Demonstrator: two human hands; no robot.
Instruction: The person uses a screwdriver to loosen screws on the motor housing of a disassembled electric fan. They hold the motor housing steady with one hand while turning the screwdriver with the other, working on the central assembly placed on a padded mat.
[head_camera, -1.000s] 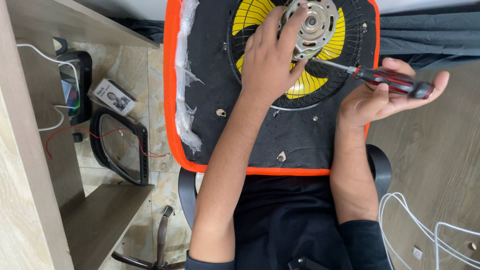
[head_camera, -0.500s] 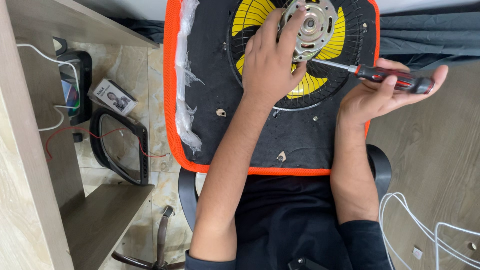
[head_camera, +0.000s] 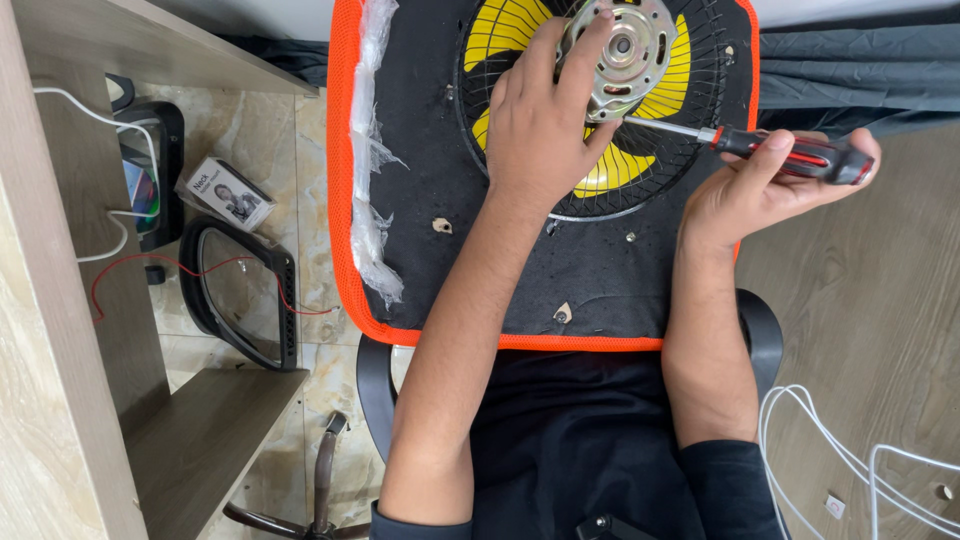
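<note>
A fan with yellow blades (head_camera: 655, 85) behind a black wire guard (head_camera: 640, 195) lies on a black board with an orange rim (head_camera: 345, 200) across my lap. My left hand (head_camera: 545, 125) rests on the guard and steadies the round silver motor (head_camera: 625, 45) at the fan's centre. My right hand (head_camera: 765, 185) grips a red-and-black screwdriver (head_camera: 790, 155) by its handle. The screwdriver's metal shaft points left, with its tip at the lower edge of the motor.
Small screws and bits (head_camera: 442, 226) lie loose on the black board, and crumpled clear plastic (head_camera: 372, 150) runs along its left side. A black frame (head_camera: 245, 295), a small box (head_camera: 230, 193) and red wire lie on the tiled floor at left. White cables (head_camera: 850, 460) cross the wooden desk at right.
My right hand and the screwdriver have shifted slightly, keeping the tip at the motor's edge. The left hand has stayed on the motor.
</note>
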